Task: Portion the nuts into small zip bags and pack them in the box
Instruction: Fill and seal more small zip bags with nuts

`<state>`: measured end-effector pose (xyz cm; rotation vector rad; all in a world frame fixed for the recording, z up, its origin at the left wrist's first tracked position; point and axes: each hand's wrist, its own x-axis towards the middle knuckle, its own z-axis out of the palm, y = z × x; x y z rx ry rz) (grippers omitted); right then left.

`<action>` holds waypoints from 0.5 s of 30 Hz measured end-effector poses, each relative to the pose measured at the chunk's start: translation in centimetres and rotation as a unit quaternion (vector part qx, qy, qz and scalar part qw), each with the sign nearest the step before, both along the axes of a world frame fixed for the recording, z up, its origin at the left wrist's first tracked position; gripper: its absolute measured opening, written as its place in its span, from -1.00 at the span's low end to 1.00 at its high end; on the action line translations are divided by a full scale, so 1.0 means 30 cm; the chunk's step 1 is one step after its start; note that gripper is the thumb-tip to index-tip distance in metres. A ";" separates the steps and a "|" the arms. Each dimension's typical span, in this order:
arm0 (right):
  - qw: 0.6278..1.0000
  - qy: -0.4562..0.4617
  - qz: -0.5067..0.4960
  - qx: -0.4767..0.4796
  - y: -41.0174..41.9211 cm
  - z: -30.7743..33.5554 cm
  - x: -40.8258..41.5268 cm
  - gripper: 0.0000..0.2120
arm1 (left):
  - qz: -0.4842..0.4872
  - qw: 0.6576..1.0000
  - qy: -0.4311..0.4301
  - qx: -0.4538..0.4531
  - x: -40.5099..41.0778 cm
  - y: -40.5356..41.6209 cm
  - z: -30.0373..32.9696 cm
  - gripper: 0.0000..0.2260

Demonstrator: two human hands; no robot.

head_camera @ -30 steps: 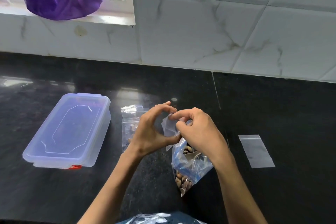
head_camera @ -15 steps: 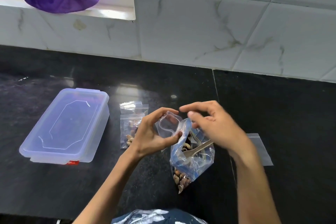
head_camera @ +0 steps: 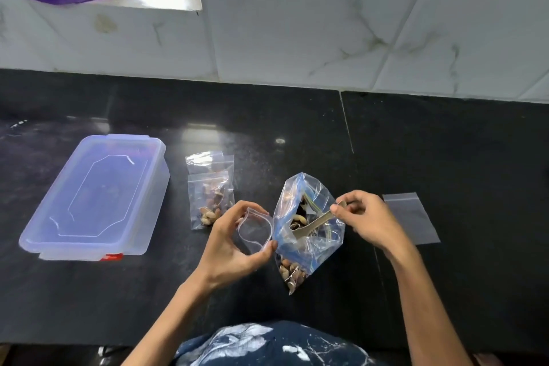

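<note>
Since a moment ago the right hand [head_camera: 367,224] has left the small bag's mouth and now pinches the handle of the spoon [head_camera: 315,224] standing in the big nut bag [head_camera: 307,229]. The left hand [head_camera: 230,242] holds a small zip bag [head_camera: 256,230] between thumb and fingers, its mouth bowed open, touching the big bag's side. Two filled bags [head_camera: 211,190] lie near the closed box [head_camera: 95,196]; an empty bag [head_camera: 411,218] lies flat at the right. The risk, I judge: the thin mouth could fold shut (only fingertips spread it), or the propped big bag could tip when the spoon lifts, scattering nuts across the counter [head_camera: 445,142].
</note>
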<state>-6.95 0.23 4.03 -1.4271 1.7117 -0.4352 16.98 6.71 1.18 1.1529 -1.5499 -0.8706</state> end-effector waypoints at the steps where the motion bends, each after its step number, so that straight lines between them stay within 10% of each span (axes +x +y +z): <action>1: 1.000 -0.014 0.008 0.000 0.006 -0.003 0.005 -0.89 | -0.006 1.000 -0.006 -0.001 -0.004 0.011 -0.007 -0.66; 15: 0.957 0.050 0.178 -0.222 0.041 0.055 0.048 -0.83 | -0.042 0.979 -0.199 0.005 -0.087 0.098 -0.173 -0.19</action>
